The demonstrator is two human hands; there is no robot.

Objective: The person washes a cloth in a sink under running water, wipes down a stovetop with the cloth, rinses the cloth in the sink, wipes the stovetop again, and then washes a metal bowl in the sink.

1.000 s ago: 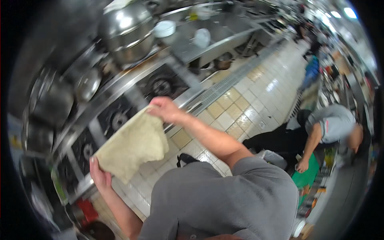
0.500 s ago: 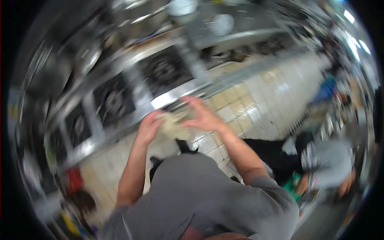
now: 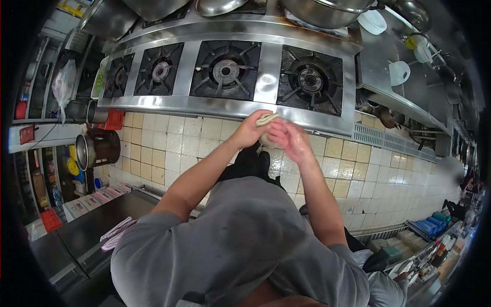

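Observation:
A pale, folded cloth is bunched between my two hands, held in front of my body near the stove's front edge. My left hand is closed round its left side, the thumb side toward the stove. From the right, the fingers of my right hand curl against the cloth and partly cover it. A lower part of the pale material shows beneath those fingers. Past my hands lies the steel stove, with a gas burner nearest on the right and another burner to its left.
Large pots and a metal lid stand behind the burners. A steel counter with white dishes is at right. On the left are a brown pot and a red crate. Another person's sleeve shows at lower right.
My view has turned and squared up with the stove. My hands have come closer together, and the loosely spread cloth is now folded compactly. My right hand, earlier spread, has curled in.

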